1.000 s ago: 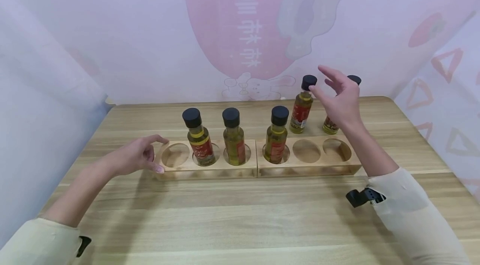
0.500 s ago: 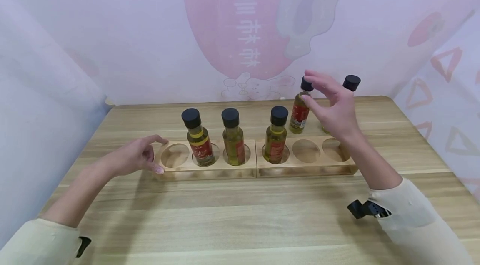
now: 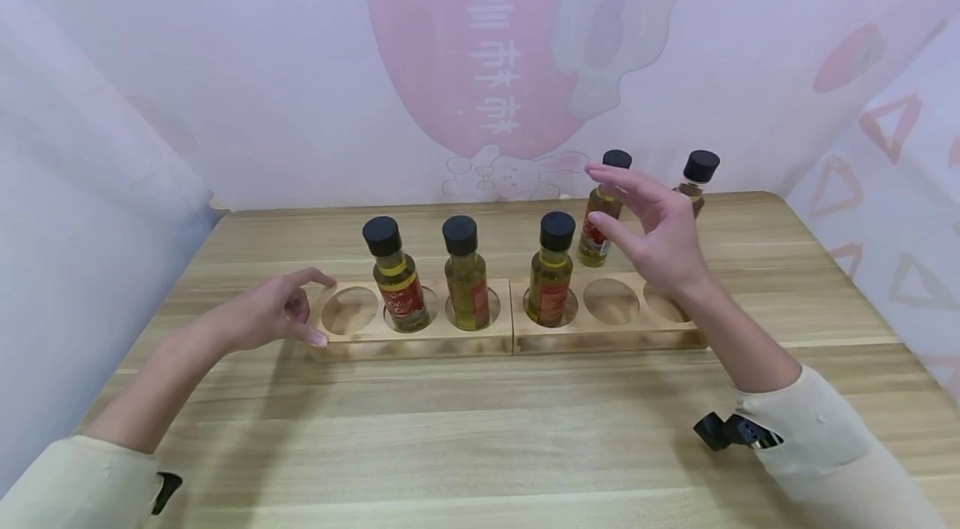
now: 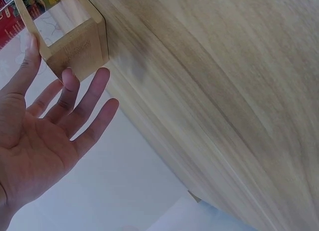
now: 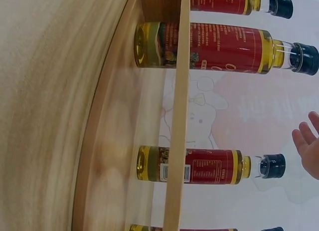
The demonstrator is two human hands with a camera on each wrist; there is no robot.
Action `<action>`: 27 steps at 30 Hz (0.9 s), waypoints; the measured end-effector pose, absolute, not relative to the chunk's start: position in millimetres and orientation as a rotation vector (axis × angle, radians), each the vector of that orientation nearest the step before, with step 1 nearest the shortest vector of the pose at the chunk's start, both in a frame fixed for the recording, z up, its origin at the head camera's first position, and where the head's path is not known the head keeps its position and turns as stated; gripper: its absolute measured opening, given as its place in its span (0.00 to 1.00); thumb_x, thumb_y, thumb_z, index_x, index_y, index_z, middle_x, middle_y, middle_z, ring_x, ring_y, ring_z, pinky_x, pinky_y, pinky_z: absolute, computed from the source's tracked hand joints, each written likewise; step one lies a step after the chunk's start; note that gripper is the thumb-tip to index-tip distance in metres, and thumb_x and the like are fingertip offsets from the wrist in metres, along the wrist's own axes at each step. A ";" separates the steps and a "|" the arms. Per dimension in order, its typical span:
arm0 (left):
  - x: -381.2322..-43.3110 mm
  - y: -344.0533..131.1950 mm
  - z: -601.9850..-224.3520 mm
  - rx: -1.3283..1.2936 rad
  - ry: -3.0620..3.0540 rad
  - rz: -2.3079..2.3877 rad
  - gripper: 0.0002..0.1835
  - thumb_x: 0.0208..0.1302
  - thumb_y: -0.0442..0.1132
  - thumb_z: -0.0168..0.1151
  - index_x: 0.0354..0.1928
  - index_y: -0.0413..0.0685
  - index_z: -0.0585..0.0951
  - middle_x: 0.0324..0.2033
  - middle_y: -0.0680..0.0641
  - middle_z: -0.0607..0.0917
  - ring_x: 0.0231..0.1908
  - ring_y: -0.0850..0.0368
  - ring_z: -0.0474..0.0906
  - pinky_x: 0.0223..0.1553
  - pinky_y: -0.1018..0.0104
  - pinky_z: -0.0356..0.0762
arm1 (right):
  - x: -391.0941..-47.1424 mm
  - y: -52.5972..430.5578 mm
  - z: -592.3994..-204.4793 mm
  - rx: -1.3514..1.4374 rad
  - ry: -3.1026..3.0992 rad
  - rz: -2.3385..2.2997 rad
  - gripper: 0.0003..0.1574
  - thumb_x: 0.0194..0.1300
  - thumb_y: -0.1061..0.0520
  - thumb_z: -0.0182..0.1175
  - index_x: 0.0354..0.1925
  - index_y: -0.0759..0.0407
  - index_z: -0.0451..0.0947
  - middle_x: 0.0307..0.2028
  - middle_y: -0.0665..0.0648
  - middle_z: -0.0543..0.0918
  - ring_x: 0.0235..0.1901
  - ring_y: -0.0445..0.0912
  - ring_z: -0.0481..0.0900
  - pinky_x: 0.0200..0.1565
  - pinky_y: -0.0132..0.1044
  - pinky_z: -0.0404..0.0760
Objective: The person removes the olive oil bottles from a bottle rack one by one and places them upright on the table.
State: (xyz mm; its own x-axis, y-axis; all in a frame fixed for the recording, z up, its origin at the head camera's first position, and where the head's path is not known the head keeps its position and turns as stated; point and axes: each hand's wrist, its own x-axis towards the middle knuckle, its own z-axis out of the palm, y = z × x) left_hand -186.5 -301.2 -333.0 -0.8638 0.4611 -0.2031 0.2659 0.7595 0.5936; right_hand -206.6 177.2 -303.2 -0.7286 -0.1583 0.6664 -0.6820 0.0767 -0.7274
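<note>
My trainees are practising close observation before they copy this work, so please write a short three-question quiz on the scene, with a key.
1. How many bottles stand in the holes of the wooden racks?

2. What does the left hand touch?
a) a bottle
b) the outer end of a rack
c) the other hand

3. True or false: the right hand holds nothing.

Key: 1. Three. 2. b. 3. True.
</note>
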 end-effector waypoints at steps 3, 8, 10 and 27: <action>-187.0 -302.2 -333.5 0.555 2.625 0.793 0.45 0.56 0.44 0.80 0.69 0.33 0.67 0.29 0.49 0.77 0.33 0.55 0.74 0.38 0.61 0.75 | -205.6 176.3 -305.8 0.839 -1.958 1.708 0.30 0.58 0.83 0.62 0.60 0.76 0.78 0.58 0.51 0.85 0.61 0.44 0.80 0.66 0.41 0.73; -189.3 -305.0 -336.4 0.576 2.620 0.800 0.45 0.56 0.42 0.80 0.70 0.34 0.66 0.34 0.45 0.79 0.40 0.51 0.80 0.43 0.54 0.80 | -204.1 173.7 -307.7 0.860 -1.988 1.725 0.29 0.59 0.82 0.63 0.60 0.77 0.77 0.58 0.50 0.85 0.61 0.44 0.79 0.65 0.40 0.74; -190.3 -306.0 -338.0 0.592 2.618 0.811 0.44 0.56 0.41 0.80 0.70 0.33 0.67 0.35 0.45 0.79 0.40 0.52 0.80 0.43 0.55 0.81 | -203.0 171.9 -307.5 0.864 -2.002 1.736 0.29 0.60 0.81 0.63 0.61 0.76 0.77 0.59 0.52 0.85 0.61 0.44 0.79 0.65 0.41 0.74; -192.8 -306.0 -338.6 0.588 2.567 0.900 0.43 0.55 0.38 0.80 0.68 0.32 0.68 0.29 0.48 0.76 0.33 0.55 0.74 0.38 0.64 0.76 | -199.9 164.6 -310.5 0.965 -2.065 1.759 0.26 0.64 0.79 0.58 0.61 0.76 0.76 0.60 0.60 0.84 0.59 0.43 0.81 0.60 0.35 0.78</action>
State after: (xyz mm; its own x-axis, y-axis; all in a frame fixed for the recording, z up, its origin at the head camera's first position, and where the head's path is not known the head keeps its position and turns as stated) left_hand -192.8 -306.0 -338.6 -0.8498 0.4910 -0.1914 0.2641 0.7111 0.6517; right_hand -199.9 164.6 -310.5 -0.7450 -0.3141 0.5885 -0.6311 0.0458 -0.7744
